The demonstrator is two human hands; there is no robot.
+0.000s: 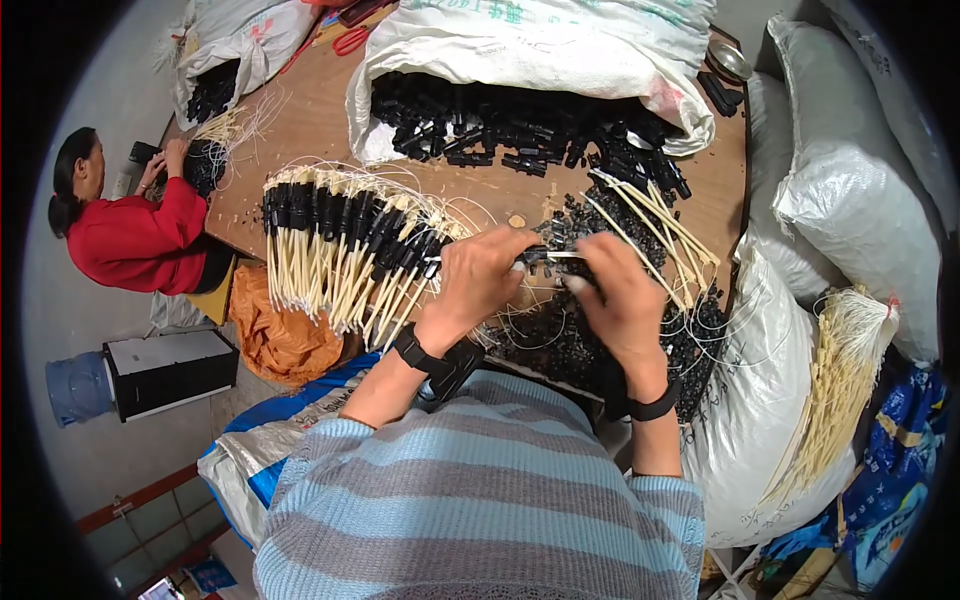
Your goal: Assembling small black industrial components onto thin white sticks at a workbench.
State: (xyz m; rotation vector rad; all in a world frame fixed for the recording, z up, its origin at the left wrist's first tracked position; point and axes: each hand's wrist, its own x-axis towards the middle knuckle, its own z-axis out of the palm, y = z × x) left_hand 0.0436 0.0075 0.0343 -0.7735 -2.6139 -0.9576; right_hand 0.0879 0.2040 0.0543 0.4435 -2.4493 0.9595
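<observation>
My left hand [482, 272] is closed, thumb and fingers pinching a small black plastic connector [537, 255] in front of my chest. From the connector a short white cord [566, 254] runs across to my right hand [622, 295], whose fingers are bent around its end and somewhat blurred. Left of my hands lies a fanned bundle of cream cords with black connectors [345, 235] fitted near their upper ends. Several loose cream cords [655, 225] lie to the right, on a spread of small black plastic pieces [620, 225]. My fingers partly hide the connector.
A white woven sack [540, 50] lies across the far side, spilling black connectors [520, 125] onto the brown table [240, 215]. Full white sacks [860, 170] crowd the right edge. A person in red [140, 235] works at the left corner, near an orange bag [280, 325].
</observation>
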